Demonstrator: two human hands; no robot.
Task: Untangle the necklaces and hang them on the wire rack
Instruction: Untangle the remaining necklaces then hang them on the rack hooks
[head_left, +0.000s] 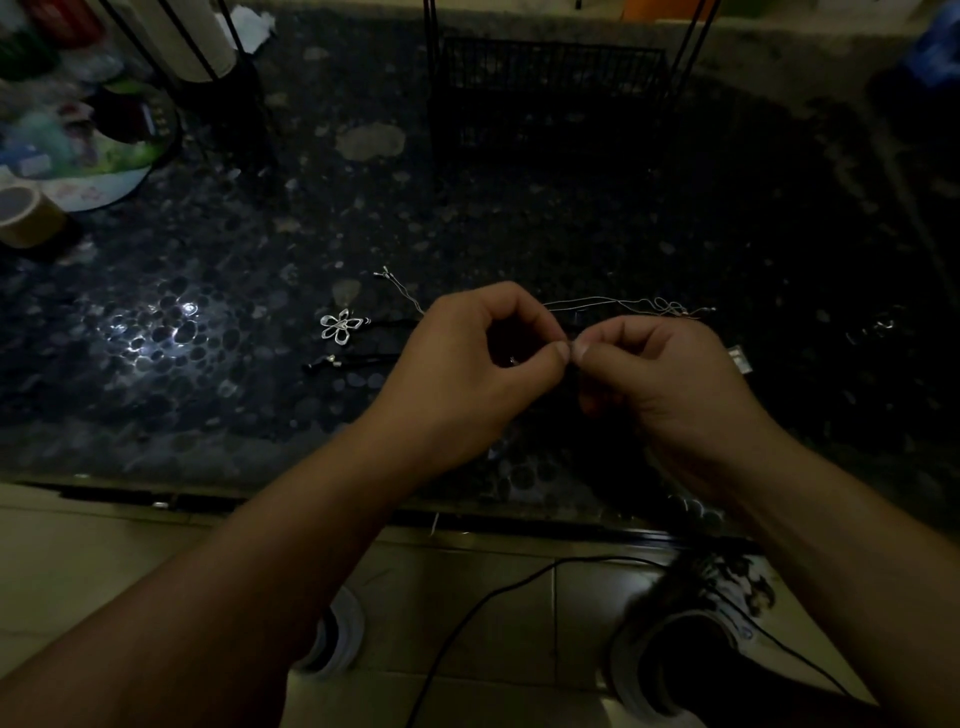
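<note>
Both thumbs meet over the table: my left hand and right hand pinch a dark cord between them, picking at the necklaces' tangle, thin chain trailing behind, wire rack waiting beyond.

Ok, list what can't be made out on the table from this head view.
- What the hands pinch: left hand and right hand meet at the fingertips and cover it; too dark.
- Thin silver chain: its tangle at the right end is too fine to trace.
- Wire rack: top cut off by the upper edge, the rest lost in shadow.
- Items on the plate, far left: blurred.
</note>
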